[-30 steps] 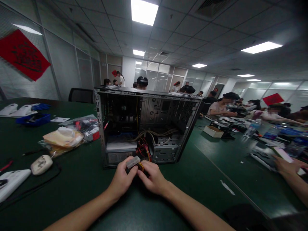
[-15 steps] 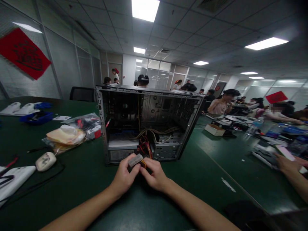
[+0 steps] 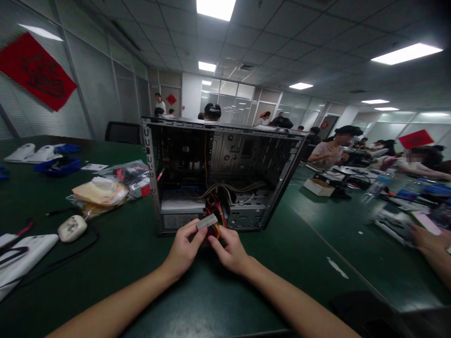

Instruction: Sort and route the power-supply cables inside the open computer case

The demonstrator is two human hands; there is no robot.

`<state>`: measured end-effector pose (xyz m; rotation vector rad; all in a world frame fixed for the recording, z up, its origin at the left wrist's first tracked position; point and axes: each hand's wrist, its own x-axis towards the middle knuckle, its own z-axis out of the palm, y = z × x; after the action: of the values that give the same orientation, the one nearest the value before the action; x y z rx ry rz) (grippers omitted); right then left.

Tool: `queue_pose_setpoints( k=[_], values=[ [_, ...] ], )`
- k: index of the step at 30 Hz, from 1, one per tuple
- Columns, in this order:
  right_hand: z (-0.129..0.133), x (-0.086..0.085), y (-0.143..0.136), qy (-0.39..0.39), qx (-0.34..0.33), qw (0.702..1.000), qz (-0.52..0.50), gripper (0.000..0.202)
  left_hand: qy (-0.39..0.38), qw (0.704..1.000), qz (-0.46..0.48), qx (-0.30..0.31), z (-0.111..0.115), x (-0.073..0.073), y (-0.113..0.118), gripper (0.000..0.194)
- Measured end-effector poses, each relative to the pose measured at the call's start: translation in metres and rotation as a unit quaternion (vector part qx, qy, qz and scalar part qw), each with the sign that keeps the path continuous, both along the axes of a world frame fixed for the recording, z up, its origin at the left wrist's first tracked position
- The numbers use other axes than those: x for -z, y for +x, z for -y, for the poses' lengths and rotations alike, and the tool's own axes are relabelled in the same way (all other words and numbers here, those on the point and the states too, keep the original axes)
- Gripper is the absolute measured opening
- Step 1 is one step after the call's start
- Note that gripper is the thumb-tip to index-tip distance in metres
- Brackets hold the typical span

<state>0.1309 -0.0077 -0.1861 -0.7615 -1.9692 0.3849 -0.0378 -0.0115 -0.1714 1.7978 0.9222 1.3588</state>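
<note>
An open computer case [image 3: 211,124] stands on the green table [image 3: 169,305], its inside facing me. Coloured wires [image 3: 215,206] run out of its lower middle to a wide pale connector [image 3: 207,221] in front of the case. My left hand [image 3: 186,244] pinches this connector between thumb and fingers. Just right of it, my right hand [image 3: 229,249] is closed on the yellow, red and black wires behind the connector. Inside the case, a tan cable bundle [image 3: 239,188] crosses above the drive bays. The wires between my hands are partly hidden by my fingers.
To the left are a plastic bag [image 3: 100,191], a white mouse [image 3: 72,228], a white device [image 3: 28,258] and a blue tray [image 3: 58,166]. Rightward are an open box [image 3: 319,187], a bottle [image 3: 378,184] and another person's hand [image 3: 428,237]. Other people sit farther back.
The connector has risen slightly and turned flatter, showing more of its long side. My right hand has shifted a little along the wires. The whole view has moved slightly.
</note>
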Motion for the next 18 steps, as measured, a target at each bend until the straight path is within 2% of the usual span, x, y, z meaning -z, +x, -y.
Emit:
queue_pose_setpoints(
  k=[5,8,10,13,16,18],
  values=[
    [-0.002,0.002,0.004,0.043,0.032,0.995,0.084,0.017,-0.077,0.996,0.041,0.018,-0.004,0.006,0.003,0.041],
    [-0.009,-0.008,0.009,0.091,0.056,0.985,0.132,0.019,-0.095,0.994,0.048,0.025,-0.007,0.009,0.005,0.049],
    [-0.017,-0.024,0.009,0.113,0.091,0.978,0.149,0.024,-0.102,0.993,0.047,0.030,-0.008,0.010,0.006,0.053],
    [-0.028,-0.062,-0.003,0.103,0.147,0.968,0.173,0.028,-0.125,0.991,0.037,0.037,-0.010,0.012,0.007,0.059],
    [-0.035,-0.103,-0.030,0.090,0.168,0.949,0.250,0.028,-0.138,0.989,0.037,0.031,-0.012,0.015,0.007,0.063],
    [-0.041,-0.124,-0.052,0.085,0.196,0.930,0.299,0.029,-0.144,0.989,0.036,0.030,-0.014,0.017,0.007,0.065]
  ],
)
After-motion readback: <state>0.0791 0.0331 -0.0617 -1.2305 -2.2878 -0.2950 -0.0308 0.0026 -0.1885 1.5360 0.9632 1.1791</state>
